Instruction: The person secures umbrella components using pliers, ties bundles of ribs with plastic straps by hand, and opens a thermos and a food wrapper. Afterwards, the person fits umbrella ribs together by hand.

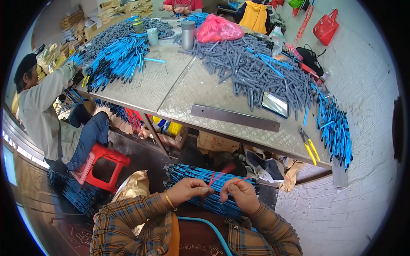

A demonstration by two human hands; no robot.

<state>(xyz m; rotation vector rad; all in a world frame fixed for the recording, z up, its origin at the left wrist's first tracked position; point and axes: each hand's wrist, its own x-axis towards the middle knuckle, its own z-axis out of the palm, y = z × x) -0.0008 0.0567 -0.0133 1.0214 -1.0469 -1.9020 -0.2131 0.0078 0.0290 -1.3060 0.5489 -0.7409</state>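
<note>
A thick bundle of blue rods with black ends (188,173) lies across my lap, below the table's front edge. Thin red string (222,171) runs around its middle. My left hand (187,190) pinches the string between thumb and forefinger, just above the bundle. To its right, my right hand (242,194) has its fingers closed on the other stretch of the string, which shows as a thin red line by the fingertips. The rods under both hands are partly hidden by them.
On the metal-topped table (179,102) lie heaps of grey plastic pieces (239,68), blue rods (121,59), a flat metal bar (235,117), a phone (275,104) and yellow-handled pliers (309,147). A co-worker (47,106) sits at left on a red stool (100,167).
</note>
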